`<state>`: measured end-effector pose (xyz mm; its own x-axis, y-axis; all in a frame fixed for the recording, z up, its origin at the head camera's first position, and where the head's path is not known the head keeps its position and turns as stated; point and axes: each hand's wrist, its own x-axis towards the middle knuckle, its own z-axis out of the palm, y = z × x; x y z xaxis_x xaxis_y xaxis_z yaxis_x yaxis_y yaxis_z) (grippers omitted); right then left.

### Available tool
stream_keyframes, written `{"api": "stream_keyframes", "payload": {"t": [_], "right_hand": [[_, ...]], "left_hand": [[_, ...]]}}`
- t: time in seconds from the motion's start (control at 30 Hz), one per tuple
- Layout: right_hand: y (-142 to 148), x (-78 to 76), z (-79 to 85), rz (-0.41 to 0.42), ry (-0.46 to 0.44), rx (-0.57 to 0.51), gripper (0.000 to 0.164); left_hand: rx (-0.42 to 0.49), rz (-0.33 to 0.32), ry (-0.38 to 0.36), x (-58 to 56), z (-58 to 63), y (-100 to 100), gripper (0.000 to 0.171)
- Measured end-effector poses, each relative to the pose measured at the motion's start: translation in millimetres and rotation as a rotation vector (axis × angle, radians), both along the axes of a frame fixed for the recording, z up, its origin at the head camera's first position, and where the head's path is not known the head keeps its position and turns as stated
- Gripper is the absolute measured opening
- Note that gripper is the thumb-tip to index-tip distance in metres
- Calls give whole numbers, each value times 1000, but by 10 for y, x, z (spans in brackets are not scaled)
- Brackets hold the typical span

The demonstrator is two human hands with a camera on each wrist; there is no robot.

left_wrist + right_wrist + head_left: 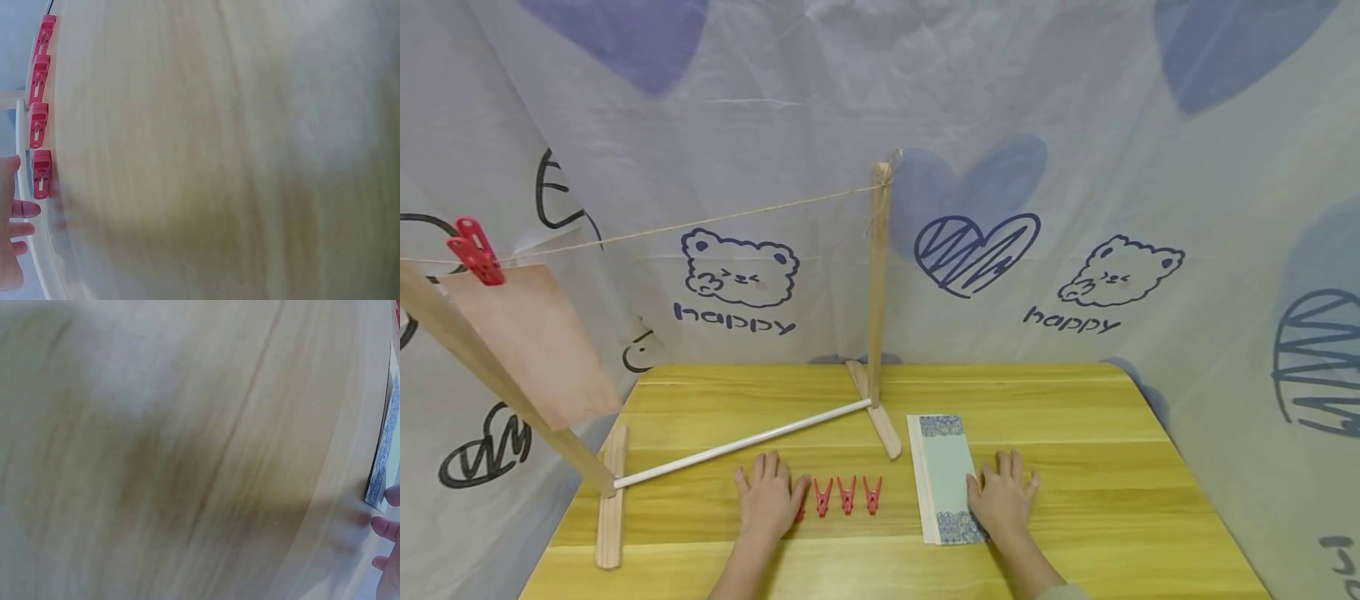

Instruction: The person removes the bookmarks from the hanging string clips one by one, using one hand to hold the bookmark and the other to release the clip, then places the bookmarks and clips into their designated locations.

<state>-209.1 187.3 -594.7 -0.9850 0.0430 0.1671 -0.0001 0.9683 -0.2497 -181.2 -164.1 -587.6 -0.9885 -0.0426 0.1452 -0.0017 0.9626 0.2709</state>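
Several red clothespins stand in a row on the table, their handle ends pointing away. My left hand is at the left end of that row, palm down with spread fingers, and its thumb partly hides the nearest clothespin. In the left wrist view its fingers show beside the last clothespin. A pale green paper sheet with blue lace-patterned ends lies on whitish paper to the right. My right hand rests at its right edge, thumb over the border, other fingers spread on the wood.
A wooden stand with two posts and a white crossbar occupies the left and back. Along its string, a red clothespin holds a pinkish-brown paper. A printed curtain surrounds the wooden table.
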Motion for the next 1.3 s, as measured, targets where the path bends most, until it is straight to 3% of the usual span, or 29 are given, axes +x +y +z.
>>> {"api": "stream_keyframes", "payload": {"t": [0.2, 0.47, 0.87, 1.3], "right_hand": [[27, -36, 36, -42, -1, -30, 35], [6, -56, 144, -36, 95, -67, 31], [-137, -81, 333, 23, 145, -121, 27], [-448, -112, 554, 108, 198, -145, 25]], "left_hand": [[-10, -2, 22, 18, 59, -22, 56], [2, -12, 83, 43, 187, -77, 52], [-5, -7, 265, 76, 595, -182, 47], [80, 43, 423, 126, 1068, -314, 42]]}}
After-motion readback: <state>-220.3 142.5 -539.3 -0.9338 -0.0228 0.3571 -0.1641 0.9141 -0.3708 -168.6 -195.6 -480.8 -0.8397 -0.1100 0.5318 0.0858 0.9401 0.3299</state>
